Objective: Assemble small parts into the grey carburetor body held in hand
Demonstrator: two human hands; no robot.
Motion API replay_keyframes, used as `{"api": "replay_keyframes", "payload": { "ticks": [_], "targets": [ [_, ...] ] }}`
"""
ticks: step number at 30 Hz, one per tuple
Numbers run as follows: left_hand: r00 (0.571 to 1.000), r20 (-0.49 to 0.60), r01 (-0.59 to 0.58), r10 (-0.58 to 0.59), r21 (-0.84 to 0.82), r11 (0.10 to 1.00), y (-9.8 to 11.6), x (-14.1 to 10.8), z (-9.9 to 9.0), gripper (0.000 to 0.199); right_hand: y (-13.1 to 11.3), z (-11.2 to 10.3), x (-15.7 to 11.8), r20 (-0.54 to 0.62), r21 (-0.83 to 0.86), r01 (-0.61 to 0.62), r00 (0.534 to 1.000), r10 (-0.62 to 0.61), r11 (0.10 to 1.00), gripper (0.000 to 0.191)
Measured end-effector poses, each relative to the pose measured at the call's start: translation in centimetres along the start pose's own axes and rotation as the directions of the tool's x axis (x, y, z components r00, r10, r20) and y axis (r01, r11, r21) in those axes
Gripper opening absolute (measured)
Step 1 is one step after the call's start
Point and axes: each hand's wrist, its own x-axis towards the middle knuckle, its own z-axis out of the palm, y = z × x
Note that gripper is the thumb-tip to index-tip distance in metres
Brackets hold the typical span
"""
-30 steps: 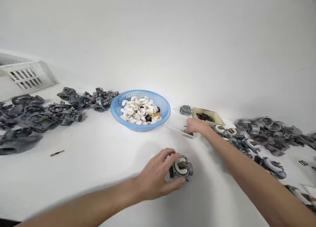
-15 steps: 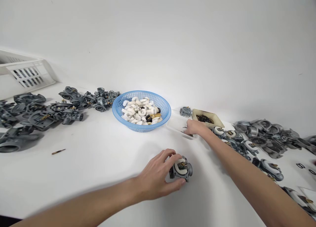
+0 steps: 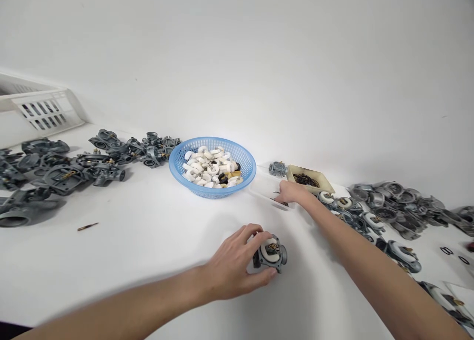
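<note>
My left hand (image 3: pixel 240 261) is closed round a grey metal carburetor body (image 3: pixel 283 255) on the white table. Its open side faces up and shows a white float (image 3: pixel 269 253) and brass parts. Farther off, my right hand (image 3: pixel 291 192) reaches into a shallow white tray (image 3: pixel 260 186) with a few thin dark pieces in it. The fingers there are bent down and drawn together; whatever is between their tips is hidden. Just left of the tray stands a blue plastic basket (image 3: pixel 177 166) heaped with white floats (image 3: pixel 213 168).
Loose carburetor bodies (image 3: pixel 66 177) lie on the left, before a white slotted crate (image 3: pixel 40 108). A thin brass-coloured piece (image 3: pixel 88 227) lies near them. Behind my right hand is a cream bin (image 3: pixel 326 183) of black rings. Carburetors with floats (image 3: pixel 403 253) and grey bowls (image 3: pixel 396 202) line the right.
Both hands keep nearly the same places, the left on the carburetor and the right in the tray. The view has shifted very slightly.
</note>
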Motion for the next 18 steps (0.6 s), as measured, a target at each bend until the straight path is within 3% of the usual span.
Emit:
{"api": "replay_keyframes", "payload": {
  "ticks": [4, 8, 13, 16, 18],
  "targets": [
    [1.000, -0.024, -0.010, 0.010, -0.003, 1.000, 0.0, 0.0, -0.1, 0.059, 1.2, -1.5, -1.8, -0.002, 0.205, 0.148, 0.989, -0.150, 0.968, 0.033],
    [0.979, -0.184, -0.093, 0.091, -0.006, 0.996, -0.1, 0.3, -0.8, 0.049, 1.4, -1.0, -5.9, -0.052, 0.478, 0.400, 0.902, -0.430, 0.782, 0.015],
    [0.828, -0.436, -0.306, 0.354, 0.179, 0.935, 0.1, 1.0, -2.1, 0.036, -0.5, 2.2, -11.0, -0.107, 0.709, 0.500, 0.773, -0.625, 0.497, 0.015],
    [0.761, -0.486, -0.335, 0.430, 0.273, 0.902, 0.4, 1.0, -2.6, 0.038, -1.5, 3.5, -12.6, -0.121, 0.832, 0.448, 0.722, -0.682, 0.326, 0.010],
    [0.742, -0.505, -0.321, 0.442, 0.310, 0.895, 0.7, 0.9, -2.8, 0.038, -2.0, 3.8, -13.1, -0.125, 0.900, 0.380, 0.697, -0.706, 0.216, 0.008]
  ]
}}
